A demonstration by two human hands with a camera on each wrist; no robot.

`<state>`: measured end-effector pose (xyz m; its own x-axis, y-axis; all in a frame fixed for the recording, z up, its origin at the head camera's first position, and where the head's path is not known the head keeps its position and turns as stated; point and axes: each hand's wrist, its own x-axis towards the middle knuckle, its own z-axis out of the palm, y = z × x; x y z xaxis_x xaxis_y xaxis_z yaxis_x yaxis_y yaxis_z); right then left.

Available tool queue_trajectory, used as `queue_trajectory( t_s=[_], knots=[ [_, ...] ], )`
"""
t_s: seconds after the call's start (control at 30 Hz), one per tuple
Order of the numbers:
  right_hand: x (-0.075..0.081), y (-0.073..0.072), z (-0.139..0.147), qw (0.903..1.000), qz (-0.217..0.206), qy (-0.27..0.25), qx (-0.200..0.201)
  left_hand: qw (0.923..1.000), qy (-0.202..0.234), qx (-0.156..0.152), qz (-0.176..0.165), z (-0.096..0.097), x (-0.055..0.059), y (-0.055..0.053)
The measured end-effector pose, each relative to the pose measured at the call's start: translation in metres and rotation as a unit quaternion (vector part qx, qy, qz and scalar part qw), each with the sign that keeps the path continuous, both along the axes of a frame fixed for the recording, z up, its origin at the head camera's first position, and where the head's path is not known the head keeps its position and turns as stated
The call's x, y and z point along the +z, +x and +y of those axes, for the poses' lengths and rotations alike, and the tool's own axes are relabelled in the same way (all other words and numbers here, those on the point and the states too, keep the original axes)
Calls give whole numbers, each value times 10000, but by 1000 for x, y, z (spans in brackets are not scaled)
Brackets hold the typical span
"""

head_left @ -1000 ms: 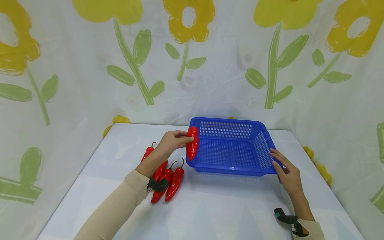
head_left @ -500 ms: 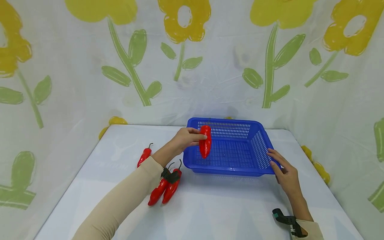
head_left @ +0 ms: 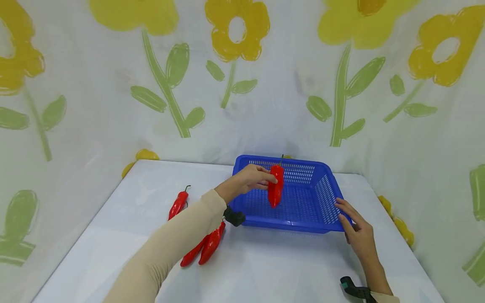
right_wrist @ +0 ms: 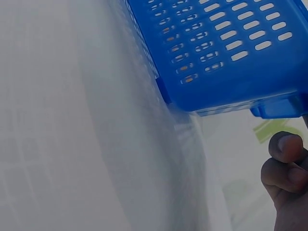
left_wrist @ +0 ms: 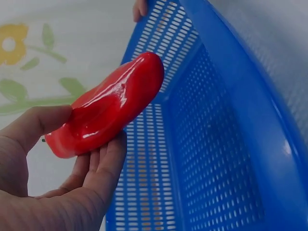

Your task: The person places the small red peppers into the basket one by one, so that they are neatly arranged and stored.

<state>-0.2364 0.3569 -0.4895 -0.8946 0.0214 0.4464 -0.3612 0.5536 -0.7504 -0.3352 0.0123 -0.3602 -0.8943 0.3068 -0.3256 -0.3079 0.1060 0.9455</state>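
Observation:
My left hand (head_left: 251,177) pinches a red chili pepper (head_left: 276,187) between thumb and fingers, over the inside of a blue plastic basket (head_left: 280,223). The pepper hangs with its green stem up and its tip down. In the left wrist view, the thumb lies on one side of the pepper (left_wrist: 115,98) and the fingers on the other. My right hand (head_left: 358,233) holds the basket's right rim near the front corner. In the right wrist view, curled fingers (right_wrist: 288,149) show beside the perforated basket wall (right_wrist: 226,48). No pepper shows inside the basket.
More red peppers lie on the white table left of the basket: one farther back (head_left: 178,205), and two side by side nearer, one of them at the front (head_left: 212,245). My left forearm partly covers them. A flower-printed curtain (head_left: 265,126) hangs behind the table.
My left hand has carried the pepper rightward, from the basket's left rim to over its interior. The right hand stays on the rim. The head view has shifted slightly.

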Motion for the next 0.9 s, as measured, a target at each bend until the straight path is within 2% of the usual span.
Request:
queue_trajectory(
  t_s=[0.1,0.23,0.6,0.67,0.8,0.9],
  knots=[
    [-4,6,-1,10000,-79,-13,-57,9996,157,-32,-228,11,-7,-3],
    [-5,7,-2,9999,-82,-39,-75,9987,290,-52,-422,25,-11,-8],
    [-6,0,1,10000,75,-18,-15,9970,-241,-343,-656,52,-8,-29],
    [-4,-1,1,10000,82,-7,-29,9962,-308,-400,-710,56,-10,-33],
    [-3,-2,0,10000,25,-40,3,9949,-175,-527,-842,67,-16,-39],
    [-6,-1,1,9999,-4,-148,8,9930,-173,-713,-923,77,-21,-41]
  ],
)
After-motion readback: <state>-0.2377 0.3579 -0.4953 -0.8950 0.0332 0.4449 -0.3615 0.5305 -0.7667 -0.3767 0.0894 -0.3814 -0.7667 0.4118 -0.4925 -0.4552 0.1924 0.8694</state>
